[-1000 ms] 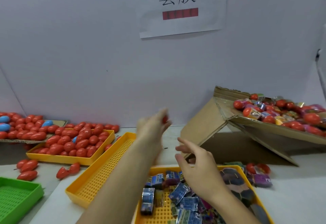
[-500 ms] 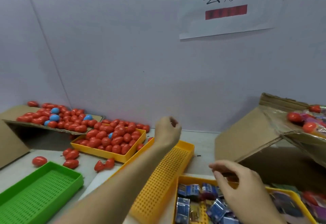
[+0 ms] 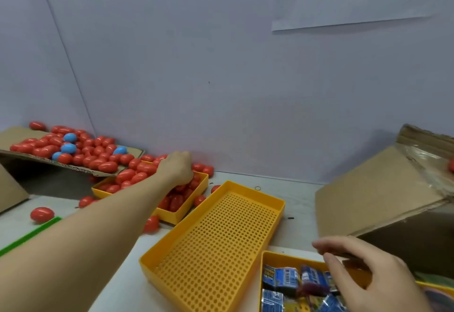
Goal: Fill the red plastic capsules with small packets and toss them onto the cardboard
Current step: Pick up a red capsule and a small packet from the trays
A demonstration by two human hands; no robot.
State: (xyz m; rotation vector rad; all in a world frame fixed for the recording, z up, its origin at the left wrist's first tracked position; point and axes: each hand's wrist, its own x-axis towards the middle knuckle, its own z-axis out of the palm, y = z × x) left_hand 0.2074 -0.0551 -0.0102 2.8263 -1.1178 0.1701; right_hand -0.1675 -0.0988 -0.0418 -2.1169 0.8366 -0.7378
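My left hand [image 3: 175, 171] reaches down into a yellow tray [image 3: 183, 213] heaped with red capsules [image 3: 137, 176]; its fingertips are hidden among them. Low on the right, my right hand [image 3: 363, 272] hovers over another yellow tray [image 3: 282, 255] of small blue packets [image 3: 282, 279]. Thumb and forefinger pinch a thin dark packet [image 3: 340, 254]. At the far left, a tilted cardboard sheet [image 3: 14, 134] carries many red capsules [image 3: 98, 154] and a few blue ones.
An empty perforated yellow tray [image 3: 258, 195] lies between my arms. A green tray's edge [image 3: 32, 233] shows at the lower left. Loose capsules [image 3: 41, 214] lie on the table. A slanted cardboard box [image 3: 380, 188] stands at the right. A paper sign [image 3: 353, 11] hangs on the wall.
The view has swung left and down. My left hand, which held a red capsule up a second ago, emptied and dropped into the capsule tray. My right hand stayed over the packets.
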